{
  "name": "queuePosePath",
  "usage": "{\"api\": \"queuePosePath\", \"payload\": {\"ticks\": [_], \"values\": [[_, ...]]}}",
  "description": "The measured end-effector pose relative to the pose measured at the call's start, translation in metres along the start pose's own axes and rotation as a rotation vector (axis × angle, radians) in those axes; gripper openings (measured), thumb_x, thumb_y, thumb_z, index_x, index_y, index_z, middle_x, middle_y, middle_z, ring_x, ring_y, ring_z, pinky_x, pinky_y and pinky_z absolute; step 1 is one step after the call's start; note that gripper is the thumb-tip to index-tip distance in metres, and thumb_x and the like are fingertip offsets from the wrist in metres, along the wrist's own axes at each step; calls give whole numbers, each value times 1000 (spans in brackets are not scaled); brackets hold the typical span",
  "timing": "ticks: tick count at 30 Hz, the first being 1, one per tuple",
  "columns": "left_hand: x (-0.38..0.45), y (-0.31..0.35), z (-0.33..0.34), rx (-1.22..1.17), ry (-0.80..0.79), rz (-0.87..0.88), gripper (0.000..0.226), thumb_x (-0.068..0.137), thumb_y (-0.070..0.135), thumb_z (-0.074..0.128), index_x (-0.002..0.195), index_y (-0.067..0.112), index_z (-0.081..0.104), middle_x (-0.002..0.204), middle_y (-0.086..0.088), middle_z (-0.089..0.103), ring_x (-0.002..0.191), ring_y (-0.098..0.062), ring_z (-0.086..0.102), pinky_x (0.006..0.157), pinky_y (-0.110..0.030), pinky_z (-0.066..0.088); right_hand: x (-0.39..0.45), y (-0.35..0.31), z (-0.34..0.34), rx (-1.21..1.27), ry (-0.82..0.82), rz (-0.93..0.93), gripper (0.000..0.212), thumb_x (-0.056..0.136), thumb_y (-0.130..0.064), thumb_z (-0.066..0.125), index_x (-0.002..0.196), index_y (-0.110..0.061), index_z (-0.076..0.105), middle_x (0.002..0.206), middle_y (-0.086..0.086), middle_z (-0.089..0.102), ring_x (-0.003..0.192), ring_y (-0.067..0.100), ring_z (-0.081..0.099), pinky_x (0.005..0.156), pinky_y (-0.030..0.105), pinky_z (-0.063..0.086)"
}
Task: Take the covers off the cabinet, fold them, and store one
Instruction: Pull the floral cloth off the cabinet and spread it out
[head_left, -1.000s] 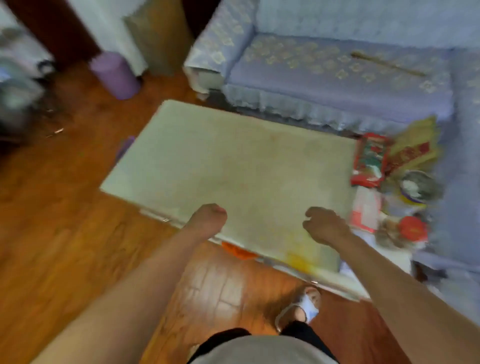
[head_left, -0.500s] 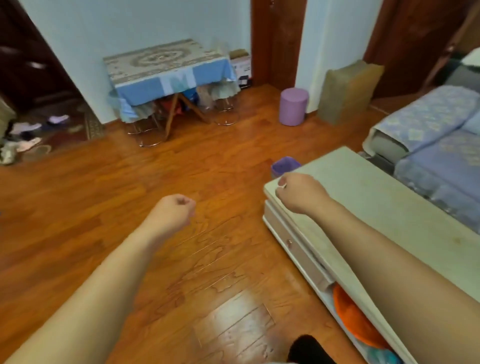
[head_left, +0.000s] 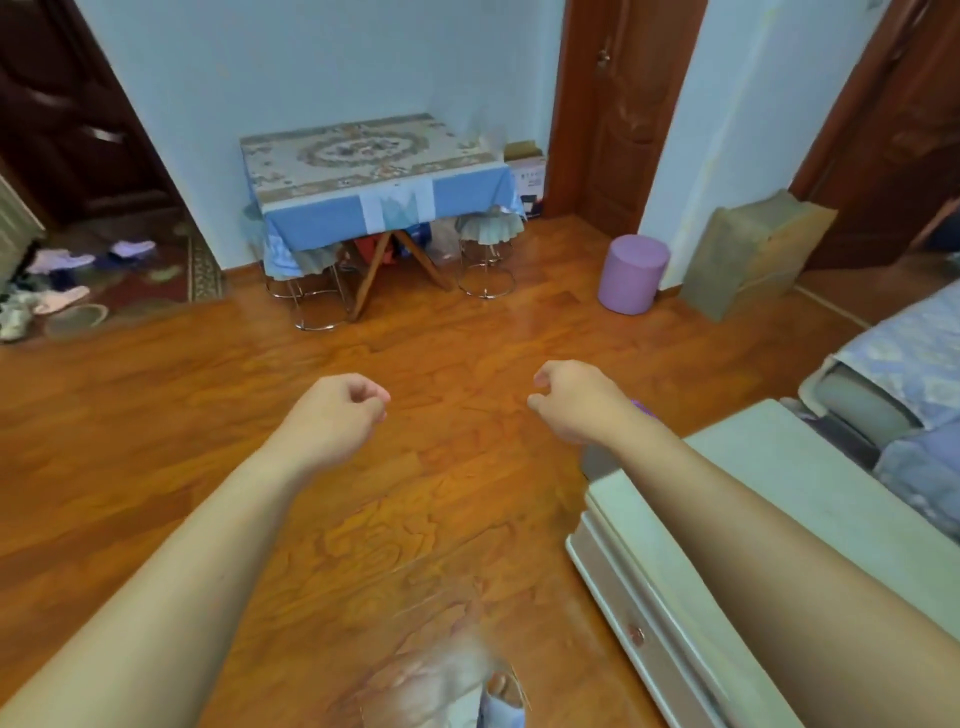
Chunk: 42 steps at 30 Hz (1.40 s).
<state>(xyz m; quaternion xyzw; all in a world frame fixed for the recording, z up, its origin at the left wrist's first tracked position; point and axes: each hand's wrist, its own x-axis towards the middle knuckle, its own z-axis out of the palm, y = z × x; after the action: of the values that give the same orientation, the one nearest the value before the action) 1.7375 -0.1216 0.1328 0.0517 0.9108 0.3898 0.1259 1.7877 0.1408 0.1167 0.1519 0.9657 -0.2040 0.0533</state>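
My left hand (head_left: 337, 415) is curled into a loose fist over the wooden floor, holding nothing. My right hand (head_left: 576, 400) is likewise curled shut and empty, hovering just left of the low pale coffee table (head_left: 810, 493). Against the far wall stands a small folding table (head_left: 389, 260) draped with a blue cloth (head_left: 457, 200) and a patterned floral cover (head_left: 358, 153) on top. No cabinet with covers can be identified for certain in this view.
A purple cylindrical stool (head_left: 632, 274) and a tan box (head_left: 748, 254) stand by the white pillar. A sofa with a lilac cover (head_left: 914, 353) is at the right. Metal stools (head_left: 485, 260) sit under the folding table. Shoes (head_left: 57, 280) lie at the left doorway.
My view has swung left from the coffee table toward the far wall. Both fists have moved along with it, the right one coming off the table's corner to hang over the floor.
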Motion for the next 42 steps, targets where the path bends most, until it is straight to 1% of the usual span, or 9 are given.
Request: {"api": "queuePosePath", "payload": {"ticks": [7, 12, 15, 19, 24, 26, 30, 35, 42], "values": [[120, -54, -82, -149, 112, -127, 18, 102, 19, 55, 93, 25, 70, 95, 4, 75, 85, -17, 70, 60, -24, 45, 155, -120, 2, 28, -81, -135, 40, 98, -37, 57, 133, -20, 59, 134, 3, 62, 120, 27, 58, 97, 36, 49], [206, -119, -142, -257, 198, -204, 20, 101, 15, 54, 92, 22, 71, 93, -1, 75, 78, -16, 69, 64, -26, 48, 262, -216, 34, 5, -122, -210, 41, 99, -38, 56, 136, -21, 57, 139, 2, 56, 122, 27, 57, 97, 36, 47], [275, -158, -177, -300, 198, -225, 18, 100, 13, 54, 97, 17, 71, 91, 0, 75, 72, -17, 67, 69, -27, 49, 331, -270, 63, -8, -152, -191, 41, 98, -38, 57, 135, -21, 58, 137, 2, 59, 113, 26, 62, 93, 34, 51], [369, -200, -230, -341, 147, -259, 19, 99, 13, 53, 95, 18, 71, 89, 1, 76, 72, -17, 68, 72, -29, 50, 413, -332, 94, 8, -209, -112, 43, 96, -40, 59, 135, -21, 57, 138, 3, 59, 123, 27, 57, 96, 33, 47], [488, -205, -293, -313, 69, -201, 20, 100, 14, 54, 93, 21, 71, 90, 1, 75, 73, -16, 69, 69, -31, 49, 501, -376, 95, 113, -171, 6, 39, 96, -41, 60, 131, -24, 60, 132, 0, 63, 116, 24, 59, 91, 32, 48], [529, -200, -305, -315, 62, -165, 20, 100, 12, 54, 94, 21, 71, 90, 1, 75, 73, -16, 69, 69, -29, 50, 534, -384, 97, 138, -167, 31, 37, 95, -40, 61, 129, -24, 61, 129, 1, 64, 114, 24, 59, 88, 31, 48], [614, -209, -308, -352, 23, -190, 20, 99, 12, 55, 92, 21, 72, 88, -1, 76, 72, -17, 69, 70, -34, 51, 607, -390, 105, 208, -172, 99, 31, 96, -38, 62, 123, -23, 62, 118, 2, 66, 99, 21, 62, 80, 30, 50], [719, -226, -325, -358, -6, -262, 21, 98, 9, 54, 93, 18, 72, 86, -5, 77, 72, -18, 69, 68, -33, 50, 723, -398, 119, 244, -216, 161, 28, 95, -35, 62, 119, -20, 63, 117, 4, 67, 99, 23, 63, 86, 33, 52], [846, -231, -373, -429, 101, -358, 21, 101, 11, 52, 98, 17, 72, 92, -5, 78, 66, -10, 69, 65, -28, 51, 888, -484, 104, 255, -249, 20, 34, 97, -34, 60, 128, -19, 62, 126, 3, 64, 112, 24, 60, 95, 36, 51]]}}
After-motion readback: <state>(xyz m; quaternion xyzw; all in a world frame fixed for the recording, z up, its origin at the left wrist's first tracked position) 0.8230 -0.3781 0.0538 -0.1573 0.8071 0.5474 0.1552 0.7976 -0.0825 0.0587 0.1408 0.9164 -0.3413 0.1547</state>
